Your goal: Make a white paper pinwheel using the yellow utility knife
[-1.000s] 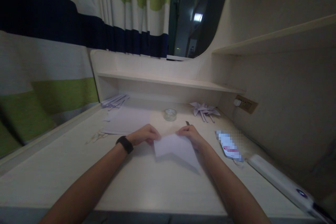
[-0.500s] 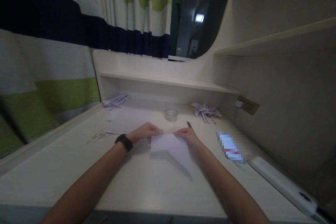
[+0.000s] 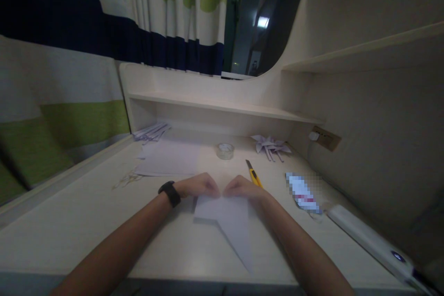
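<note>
At the middle of the desk (image 3: pixel 163 249), the left hand (image 3: pixel 199 186) and right hand (image 3: pixel 244 187) have drawn closer together and nearer the person, each pinching the far edge of the white paper (image 3: pixel 232 222). Both now seem to work one small stretch of edge. The shift bares the yellow handle of a cutter (image 3: pixel 255 176) just beyond the right hand (the nearest obstacle, I judge). Tape (image 3: pixel 225 155) stands farther back, between flat sheets (image 3: pixel 169 159) and folded paper pieces (image 3: pixel 270 145).

paper (image 3: pixel 227 217): top edge partly behind hands (image 3: pixel 199 186) (image 3: pixel 244 188) | phone (image 3: pixel 301 192): screen pixelated | cutter (image 3: pixel 254 175): handle end hidden
</note>
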Tool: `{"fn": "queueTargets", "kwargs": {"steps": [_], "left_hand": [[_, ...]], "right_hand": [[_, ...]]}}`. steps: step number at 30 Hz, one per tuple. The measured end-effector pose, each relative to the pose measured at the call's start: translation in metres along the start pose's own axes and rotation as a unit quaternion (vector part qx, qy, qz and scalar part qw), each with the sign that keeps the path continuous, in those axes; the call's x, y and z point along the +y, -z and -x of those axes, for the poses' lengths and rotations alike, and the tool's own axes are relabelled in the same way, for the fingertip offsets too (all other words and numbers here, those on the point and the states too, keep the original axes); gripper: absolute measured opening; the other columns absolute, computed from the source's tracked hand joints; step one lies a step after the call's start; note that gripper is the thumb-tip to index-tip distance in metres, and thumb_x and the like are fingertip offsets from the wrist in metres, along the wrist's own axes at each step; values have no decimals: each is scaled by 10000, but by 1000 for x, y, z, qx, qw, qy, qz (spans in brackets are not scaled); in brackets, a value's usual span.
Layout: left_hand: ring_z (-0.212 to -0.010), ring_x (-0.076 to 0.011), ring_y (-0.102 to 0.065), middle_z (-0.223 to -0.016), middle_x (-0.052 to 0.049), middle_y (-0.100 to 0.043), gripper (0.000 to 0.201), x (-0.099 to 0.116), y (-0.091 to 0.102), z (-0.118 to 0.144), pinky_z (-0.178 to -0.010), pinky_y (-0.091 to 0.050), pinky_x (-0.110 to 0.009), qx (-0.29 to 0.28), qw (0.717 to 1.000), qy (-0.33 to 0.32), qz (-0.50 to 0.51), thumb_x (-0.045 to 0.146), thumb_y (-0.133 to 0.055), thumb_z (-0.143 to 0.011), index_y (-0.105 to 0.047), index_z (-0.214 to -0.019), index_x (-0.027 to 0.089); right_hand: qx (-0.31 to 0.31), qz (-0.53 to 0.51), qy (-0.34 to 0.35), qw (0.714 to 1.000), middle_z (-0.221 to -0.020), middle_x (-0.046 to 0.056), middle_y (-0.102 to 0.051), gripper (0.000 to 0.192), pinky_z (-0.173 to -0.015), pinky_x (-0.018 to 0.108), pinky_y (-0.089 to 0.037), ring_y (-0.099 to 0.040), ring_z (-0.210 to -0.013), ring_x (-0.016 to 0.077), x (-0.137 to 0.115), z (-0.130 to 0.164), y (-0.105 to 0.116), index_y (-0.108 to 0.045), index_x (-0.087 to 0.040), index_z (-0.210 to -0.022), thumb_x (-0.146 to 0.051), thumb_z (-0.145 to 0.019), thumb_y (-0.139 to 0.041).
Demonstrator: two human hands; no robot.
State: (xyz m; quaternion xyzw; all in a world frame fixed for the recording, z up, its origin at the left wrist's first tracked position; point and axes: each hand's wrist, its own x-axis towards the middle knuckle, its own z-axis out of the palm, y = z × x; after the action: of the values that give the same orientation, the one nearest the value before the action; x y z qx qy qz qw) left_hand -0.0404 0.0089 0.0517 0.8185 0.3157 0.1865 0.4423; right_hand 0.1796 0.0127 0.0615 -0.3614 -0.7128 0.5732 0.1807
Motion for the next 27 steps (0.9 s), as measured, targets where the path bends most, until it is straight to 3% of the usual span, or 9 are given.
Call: {"fn": "queueTargets", "kwargs": {"steps": [7, 14, 17, 20, 22, 27], "left_hand": [[-615, -129, -549, -689, -32, -680, 237, -3, 8, 2, -597, -389, -227, 10, 999, 7, 47, 358, -677, -724, -728, -762, 129], [-572, -125, -542, -630, -24, -668, 207, -14, 26, 13, -568, -390, -226, 40, 995, 49, 79, 342, -711, -676, -722, -704, 137], [-568, -125, -534, -626, -25, -668, 211, -17, 29, 15, -568, -385, -231, 55, 994, 58, 75, 346, -716, -667, -717, -684, 135], [-577, -127, -527, -647, -32, -671, 241, -16, 28, 14, -574, -378, -234, 55, 996, 45, 58, 370, -703, -687, -719, -699, 129], [-586, -128, -521, -654, -34, -665, 271, -12, 24, 12, -575, -371, -233, 46, 998, 32, 43, 391, -681, -715, -719, -719, 122], [-561, -115, -477, -623, -21, -621, 315, 1, 14, 9, -543, -334, -223, 39, 998, 19, 37, 410, -638, -761, -706, -729, 104]], "right_hand": [[16, 23, 27, 999, -439, -35, -528, 143, -440, 203, -283, -396, -433, 66, -6, 5, 5, -691, -108, -571, -250, -593, -685], [-38, 26, -14, 999, -572, 37, -663, 151, -506, 218, -436, -560, -500, 116, -1, 20, 41, -724, -119, -652, -237, -604, -642], [4, 9, 2, 1000, -644, 65, -688, 187, -538, 219, -453, -575, -528, 112, 4, 20, 51, -727, -105, -709, -260, -639, -648], [73, -15, 41, 996, -787, 87, -706, 296, -577, 222, -458, -587, -590, 107, 8, 13, 44, -724, -108, -834, -362, -693, -666], [70, -10, 51, 996, -800, 78, -702, 358, -551, 217, -436, -573, -593, 106, 9, 5, 31, -719, -118, -889, -421, -704, -670], [82, 17, 59, 995, -625, 41, -670, 293, -538, 234, -403, -531, -547, 113, 10, -9, 3, -727, -116, -683, -388, -585, -766]]}}
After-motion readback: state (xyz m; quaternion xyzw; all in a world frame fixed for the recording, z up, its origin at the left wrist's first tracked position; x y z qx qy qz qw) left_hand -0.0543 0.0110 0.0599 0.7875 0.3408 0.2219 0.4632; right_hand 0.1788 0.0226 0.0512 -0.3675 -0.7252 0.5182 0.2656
